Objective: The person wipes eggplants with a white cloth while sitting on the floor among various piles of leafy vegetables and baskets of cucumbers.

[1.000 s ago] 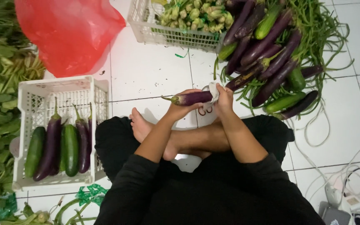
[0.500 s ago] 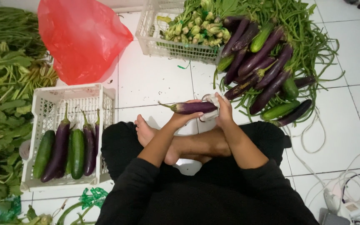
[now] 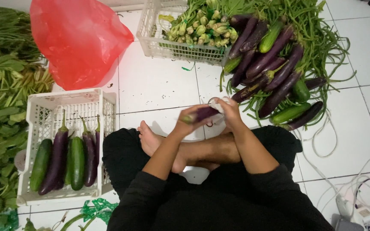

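Now, head view:
Left hand (image 3: 189, 122): fingers wrapped around purple eggplant (image 3: 204, 113), above crossed feet.
Right hand (image 3: 228, 113): fingers pinching eggplant's far end, white wrap there, blurred.
Risk: eggplant possibly slipping onto floor (image 3: 159, 85), grip short.
Crate (image 3: 71, 100): well apart, left.

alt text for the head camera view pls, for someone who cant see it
Seen from above, a person sitting cross-legged on a white tiled floor holds a purple eggplant with the left hand and right hand. A white crate of eggplants and cucumbers sits to their left, with a pile of eggplants and a red plastic bag ahead.
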